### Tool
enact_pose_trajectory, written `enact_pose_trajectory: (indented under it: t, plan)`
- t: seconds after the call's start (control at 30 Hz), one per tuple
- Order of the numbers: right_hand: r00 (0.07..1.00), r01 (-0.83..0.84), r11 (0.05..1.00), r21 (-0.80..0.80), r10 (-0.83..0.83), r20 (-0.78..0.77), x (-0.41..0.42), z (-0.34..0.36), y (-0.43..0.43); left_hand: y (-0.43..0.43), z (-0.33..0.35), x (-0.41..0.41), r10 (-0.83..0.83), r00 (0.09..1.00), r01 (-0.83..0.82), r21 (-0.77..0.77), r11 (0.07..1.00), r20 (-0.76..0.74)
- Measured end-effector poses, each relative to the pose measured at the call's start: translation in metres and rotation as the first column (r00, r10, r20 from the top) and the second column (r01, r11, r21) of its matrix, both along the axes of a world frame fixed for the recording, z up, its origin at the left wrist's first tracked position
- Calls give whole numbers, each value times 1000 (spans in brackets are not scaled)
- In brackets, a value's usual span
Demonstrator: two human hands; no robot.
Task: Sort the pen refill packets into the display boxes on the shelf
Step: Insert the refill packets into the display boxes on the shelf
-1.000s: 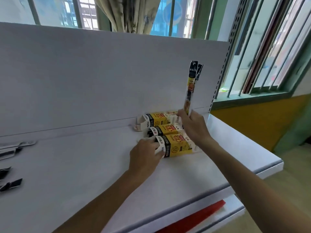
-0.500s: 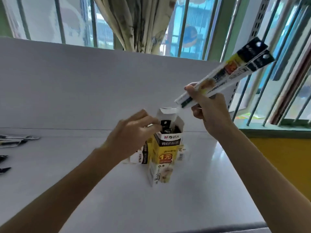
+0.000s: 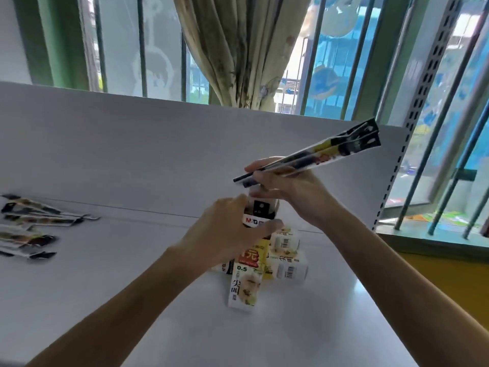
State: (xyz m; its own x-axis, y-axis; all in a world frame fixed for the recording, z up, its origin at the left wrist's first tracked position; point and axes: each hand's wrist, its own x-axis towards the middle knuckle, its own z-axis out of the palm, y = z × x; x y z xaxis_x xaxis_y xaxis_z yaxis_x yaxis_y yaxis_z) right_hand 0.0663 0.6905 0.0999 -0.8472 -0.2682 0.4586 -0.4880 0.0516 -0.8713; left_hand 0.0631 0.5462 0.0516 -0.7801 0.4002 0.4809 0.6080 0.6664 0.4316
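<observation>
Change: a second ago the box lay flat in its row; it now stands on end on the shelf, top uppermost. The left hand has its fingers clenched round the box's upper part. The packets, upright before, have swung down to a shallow slant. The right hand pinches them near their lower end, just above the box top.

Reading: loading is about to start, nothing is inserted yet. Whether the flap is open is hidden by the hands.

Materials: the box is thin printed card, yellow, white and black, tall and narrow, so likely to tip. The packets are long, flat, glossy film sleeves. Two more boxes lie flat behind. Loose packets lie scattered far left. The shelf is smooth white.
</observation>
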Motion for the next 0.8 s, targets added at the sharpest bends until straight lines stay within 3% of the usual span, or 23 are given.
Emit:
enact_pose_trajectory:
  t: [0.07, 0.23, 0.4, 0.5, 0.63, 0.8]
  plan:
    - [999, 54, 998, 31, -54, -4, -7, 0, -3, 6, -4, -5, 43, 999, -43, 52, 998, 0]
    - [994, 108, 988, 110, -106, -21, -13, 1, -3, -12, 1, -17, -33, 975, -2, 158, 987, 221]
    - [972, 194, 956, 222, -218, 91, -21, 2, 2, -15, 13, -13, 50, 990, -80, -227, 971, -135]
    - [961, 209, 936, 283, -251, 119, -24, 6, 6, -7, 12, -7, 71, 947, -162, -277, 947, -312]
    - [957, 208, 943, 259, -251, 147, -27, 9, 13, 1, 2, 2, 63, 983, -88, -140, 986, -175]
    - [925, 288, 911, 294, -344, 161, -38, 8, 8, 4, 6, 0, 83, 982, -110, -154, 982, -169]
